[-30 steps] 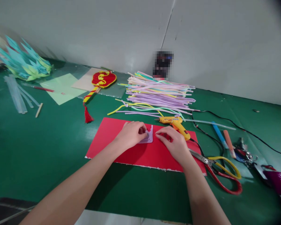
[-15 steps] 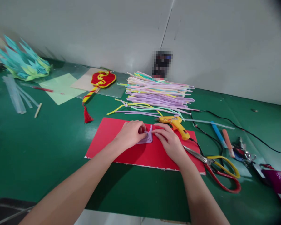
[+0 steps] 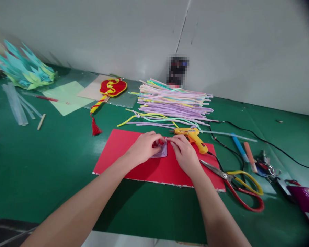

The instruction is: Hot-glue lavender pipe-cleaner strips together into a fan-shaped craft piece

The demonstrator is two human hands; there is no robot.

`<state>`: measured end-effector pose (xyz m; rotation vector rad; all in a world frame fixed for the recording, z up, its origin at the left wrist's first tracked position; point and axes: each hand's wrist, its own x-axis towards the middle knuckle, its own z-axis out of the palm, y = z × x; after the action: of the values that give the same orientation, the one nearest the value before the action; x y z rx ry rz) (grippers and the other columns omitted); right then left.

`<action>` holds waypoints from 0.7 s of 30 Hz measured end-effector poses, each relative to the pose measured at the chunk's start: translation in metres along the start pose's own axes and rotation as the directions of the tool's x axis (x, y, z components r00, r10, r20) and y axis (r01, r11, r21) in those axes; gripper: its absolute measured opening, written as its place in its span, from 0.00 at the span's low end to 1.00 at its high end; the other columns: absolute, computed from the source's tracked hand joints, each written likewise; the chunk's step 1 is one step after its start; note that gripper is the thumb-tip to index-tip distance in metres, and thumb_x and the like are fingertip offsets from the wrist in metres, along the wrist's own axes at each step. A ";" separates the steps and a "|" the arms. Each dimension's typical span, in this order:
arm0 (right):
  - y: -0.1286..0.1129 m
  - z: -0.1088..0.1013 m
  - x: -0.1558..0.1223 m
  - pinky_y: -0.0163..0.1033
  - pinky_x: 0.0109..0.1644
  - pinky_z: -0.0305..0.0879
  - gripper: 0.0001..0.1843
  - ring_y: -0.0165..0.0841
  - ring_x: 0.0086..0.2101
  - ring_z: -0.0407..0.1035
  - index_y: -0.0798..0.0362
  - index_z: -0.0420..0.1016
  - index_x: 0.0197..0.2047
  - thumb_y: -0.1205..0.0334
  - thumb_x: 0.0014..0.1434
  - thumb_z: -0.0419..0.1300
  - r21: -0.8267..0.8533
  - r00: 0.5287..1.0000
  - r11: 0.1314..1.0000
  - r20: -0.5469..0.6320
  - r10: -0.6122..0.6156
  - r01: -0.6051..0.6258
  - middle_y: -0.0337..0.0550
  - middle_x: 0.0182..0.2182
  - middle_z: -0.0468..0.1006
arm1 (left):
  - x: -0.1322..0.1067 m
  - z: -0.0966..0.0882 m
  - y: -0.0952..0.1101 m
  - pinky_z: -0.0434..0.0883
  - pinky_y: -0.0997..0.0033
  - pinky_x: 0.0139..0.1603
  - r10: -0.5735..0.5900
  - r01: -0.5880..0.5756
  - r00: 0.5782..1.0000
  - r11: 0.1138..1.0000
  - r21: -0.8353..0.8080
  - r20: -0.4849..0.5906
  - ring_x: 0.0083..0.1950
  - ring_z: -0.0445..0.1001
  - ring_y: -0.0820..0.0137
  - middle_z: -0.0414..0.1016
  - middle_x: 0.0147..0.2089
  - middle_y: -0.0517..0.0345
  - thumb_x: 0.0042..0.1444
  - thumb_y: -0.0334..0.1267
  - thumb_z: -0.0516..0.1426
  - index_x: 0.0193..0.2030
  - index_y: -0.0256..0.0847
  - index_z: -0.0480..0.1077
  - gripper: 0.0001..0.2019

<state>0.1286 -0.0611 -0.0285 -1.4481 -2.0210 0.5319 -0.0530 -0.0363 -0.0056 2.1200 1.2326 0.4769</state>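
A lilac pipe cleaner (image 3: pixel 160 155), bent into a flat piece with square corners, lies on a red board (image 3: pixel 113 154) with ragged white edges. My left hand (image 3: pixel 143 146) is closed in a curl over its left part, thumb and fingers gripping it and hiding much of its shape. At the upturned end on the right side, the fingertips of my right hand (image 3: pixel 184 152) pinch the lilac strand. My left index finger reaches to that same end. Just beyond my right hand lies a yellow hot glue gun (image 3: pixel 189 131), partly over the board's far edge.
Scissors (image 3: pixel 225 175) rest across the board's right edge. Behind it is a pile of pastel pipe cleaners (image 3: pixel 173 99). A red and yellow fan (image 3: pixel 113 87) lies back left, glue sticks (image 3: pixel 16 104) far left. Markers (image 3: pixel 240 147) and keys (image 3: pixel 271 169) are at right, near the cord.
My right fingertips have moved slightly left and up, onto the upright end of the lilac pipe cleaner. My left index finger has stretched towards that end.
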 end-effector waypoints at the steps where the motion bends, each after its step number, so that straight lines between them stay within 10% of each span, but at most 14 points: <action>1: -0.001 0.001 0.000 0.42 0.47 0.64 0.17 0.37 0.43 0.65 0.47 0.70 0.48 0.62 0.62 0.44 -0.033 1.000 0.999 0.005 0.007 -0.006 0.46 0.42 0.69 | 0.000 0.000 0.000 0.65 0.71 0.38 0.000 0.000 1.000 1.000 0.005 0.000 0.38 0.68 0.69 0.67 0.35 0.56 0.52 0.32 0.54 0.43 0.42 0.70 0.11; 21: -0.001 0.004 -0.002 0.40 0.43 0.64 0.15 0.37 0.41 0.65 0.48 0.70 0.44 0.65 0.62 0.44 -0.163 1.000 0.987 0.002 0.007 -0.007 0.46 0.40 0.67 | 0.001 0.003 -0.002 0.65 0.70 0.37 -0.012 0.012 1.000 0.999 0.048 0.005 0.38 0.68 0.68 0.67 0.35 0.57 0.52 0.33 0.55 0.41 0.43 0.71 0.10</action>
<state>0.1258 -0.0630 -0.0307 -1.5508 -2.1037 0.3781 -0.0527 -0.0359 -0.0092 2.1513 1.2652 0.4399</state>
